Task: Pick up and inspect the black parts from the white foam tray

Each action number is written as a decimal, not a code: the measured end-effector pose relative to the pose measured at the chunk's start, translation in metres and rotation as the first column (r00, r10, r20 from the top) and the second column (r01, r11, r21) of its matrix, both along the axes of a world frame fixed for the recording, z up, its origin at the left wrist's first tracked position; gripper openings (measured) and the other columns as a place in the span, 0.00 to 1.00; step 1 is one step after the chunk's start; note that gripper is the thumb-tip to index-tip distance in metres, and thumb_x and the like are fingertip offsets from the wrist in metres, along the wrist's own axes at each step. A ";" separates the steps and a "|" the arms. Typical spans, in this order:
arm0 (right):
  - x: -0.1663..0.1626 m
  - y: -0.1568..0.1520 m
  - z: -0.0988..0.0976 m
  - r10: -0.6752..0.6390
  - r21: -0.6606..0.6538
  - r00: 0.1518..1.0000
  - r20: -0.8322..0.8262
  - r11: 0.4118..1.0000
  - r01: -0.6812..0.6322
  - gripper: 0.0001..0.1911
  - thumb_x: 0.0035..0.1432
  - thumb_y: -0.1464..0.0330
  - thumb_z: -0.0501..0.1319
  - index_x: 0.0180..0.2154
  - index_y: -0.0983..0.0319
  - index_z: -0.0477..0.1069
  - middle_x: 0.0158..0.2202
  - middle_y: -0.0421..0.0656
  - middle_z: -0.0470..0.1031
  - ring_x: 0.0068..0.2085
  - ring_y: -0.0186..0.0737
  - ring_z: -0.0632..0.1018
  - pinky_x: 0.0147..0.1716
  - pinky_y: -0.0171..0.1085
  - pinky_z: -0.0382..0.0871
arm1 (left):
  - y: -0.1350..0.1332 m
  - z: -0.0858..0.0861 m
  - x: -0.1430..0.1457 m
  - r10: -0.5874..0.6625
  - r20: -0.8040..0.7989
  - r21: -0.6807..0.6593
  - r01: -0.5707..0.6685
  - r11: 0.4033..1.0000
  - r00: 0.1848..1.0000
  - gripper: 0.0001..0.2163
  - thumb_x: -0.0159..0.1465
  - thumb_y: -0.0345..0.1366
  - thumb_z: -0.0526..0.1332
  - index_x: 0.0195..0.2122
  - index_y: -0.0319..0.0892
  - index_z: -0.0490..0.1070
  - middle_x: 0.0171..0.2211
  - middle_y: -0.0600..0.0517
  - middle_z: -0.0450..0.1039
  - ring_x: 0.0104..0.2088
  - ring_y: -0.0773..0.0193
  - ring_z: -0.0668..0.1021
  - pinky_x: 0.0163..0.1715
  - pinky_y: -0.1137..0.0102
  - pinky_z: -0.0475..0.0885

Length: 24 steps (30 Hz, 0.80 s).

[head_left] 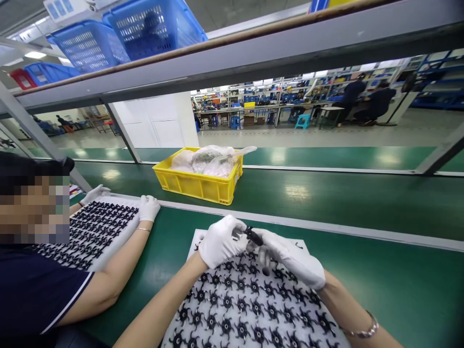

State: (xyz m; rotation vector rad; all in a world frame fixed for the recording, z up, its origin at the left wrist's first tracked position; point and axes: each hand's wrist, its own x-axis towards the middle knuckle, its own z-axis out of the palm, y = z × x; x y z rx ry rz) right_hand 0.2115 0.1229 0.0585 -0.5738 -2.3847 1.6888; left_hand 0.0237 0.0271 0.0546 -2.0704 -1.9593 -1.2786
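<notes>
Both my hands wear white gloves and meet above the far part of a white board (197, 238). A small black part (254, 236), seen edge-on, is pinched between my left hand (224, 240) and my right hand (292, 256). My right fingers are partly blurred, and a dark round bit shows below them. Under my hands the board carries rows of black bladed wheels (241, 304), each star-shaped with curved blades and a light centre. My forearms lie on either side of the board.
At the left a co-worker's gloved hands (148, 208) hold a similar board (108, 251) of black wheels. A yellow crate (197, 186) with plastic bags (213, 162) stands on the green surface beyond. Blue baskets (155, 29) sit on the overhead shelf (224, 58).
</notes>
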 end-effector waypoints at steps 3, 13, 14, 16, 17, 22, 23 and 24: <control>-0.010 -0.013 -0.004 -0.055 0.120 0.998 -0.003 0.991 0.055 0.24 0.66 0.55 0.49 0.57 0.60 0.60 0.43 0.46 0.73 0.40 0.44 0.75 0.42 0.43 0.71 | -0.013 -0.014 -0.002 0.020 0.217 -0.069 -0.005 0.998 0.976 0.07 0.59 0.32 0.57 0.39 0.40 0.69 0.36 0.50 0.73 0.37 0.64 0.76 0.40 0.71 0.72; -0.024 -0.018 -0.030 -0.225 0.495 0.972 -0.074 0.838 0.231 0.16 0.63 0.65 0.55 0.53 0.53 0.65 0.50 0.41 0.71 0.49 0.44 0.71 0.49 0.43 0.67 | -0.015 -0.042 -0.007 0.049 0.798 -0.316 0.347 0.883 0.601 0.26 0.66 0.54 0.43 0.39 0.34 0.68 0.25 0.48 0.72 0.23 0.64 0.76 0.26 0.68 0.72; -0.025 -0.018 -0.032 -0.217 0.500 0.973 -0.079 0.836 0.227 0.16 0.63 0.66 0.55 0.53 0.53 0.64 0.49 0.40 0.70 0.50 0.44 0.71 0.50 0.43 0.67 | -0.014 -0.045 -0.007 0.055 0.810 -0.322 0.363 0.874 0.584 0.27 0.65 0.56 0.45 0.36 0.34 0.67 0.25 0.48 0.72 0.22 0.65 0.75 0.24 0.70 0.71; -0.027 -0.019 -0.035 -0.199 0.502 0.978 -0.067 0.840 0.205 0.17 0.62 0.68 0.56 0.52 0.52 0.64 0.49 0.39 0.71 0.49 0.43 0.71 0.50 0.43 0.67 | -0.014 -0.051 -0.007 0.059 0.835 -0.321 0.397 0.860 0.547 0.25 0.63 0.57 0.48 0.33 0.36 0.65 0.26 0.49 0.71 0.22 0.66 0.75 0.22 0.73 0.69; -0.027 -0.019 -0.036 -0.190 0.502 0.980 -0.062 0.843 0.195 0.17 0.62 0.69 0.56 0.53 0.52 0.64 0.49 0.39 0.70 0.49 0.43 0.71 0.50 0.43 0.66 | -0.015 -0.052 -0.008 0.060 0.844 -0.320 0.410 0.854 0.533 0.24 0.62 0.57 0.50 0.33 0.36 0.64 0.26 0.50 0.70 0.23 0.67 0.74 0.22 0.73 0.69; -0.028 -0.018 -0.040 -0.180 0.488 0.982 -0.048 0.854 0.181 0.17 0.61 0.69 0.57 0.52 0.52 0.65 0.48 0.39 0.71 0.47 0.43 0.72 0.48 0.43 0.68 | -0.019 -0.049 -0.010 0.037 0.860 -0.300 0.446 0.844 0.509 0.20 0.61 0.52 0.57 0.39 0.36 0.66 0.31 0.49 0.71 0.28 0.66 0.75 0.28 0.70 0.70; -0.028 -0.018 -0.040 -0.190 0.482 0.981 -0.039 0.857 0.185 0.16 0.62 0.68 0.58 0.51 0.52 0.65 0.47 0.40 0.71 0.46 0.44 0.73 0.47 0.43 0.69 | -0.020 -0.047 -0.009 0.020 0.857 -0.285 0.439 0.852 0.515 0.20 0.61 0.50 0.59 0.42 0.36 0.66 0.33 0.48 0.71 0.31 0.64 0.75 0.31 0.69 0.71; -0.027 -0.017 -0.040 -0.200 0.476 0.979 -0.031 0.858 0.190 0.15 0.62 0.67 0.58 0.51 0.53 0.65 0.46 0.41 0.72 0.45 0.45 0.73 0.46 0.44 0.69 | -0.021 -0.045 -0.009 0.003 0.852 -0.268 0.430 0.862 0.524 0.19 0.60 0.48 0.60 0.44 0.37 0.66 0.36 0.47 0.71 0.34 0.63 0.75 0.35 0.67 0.71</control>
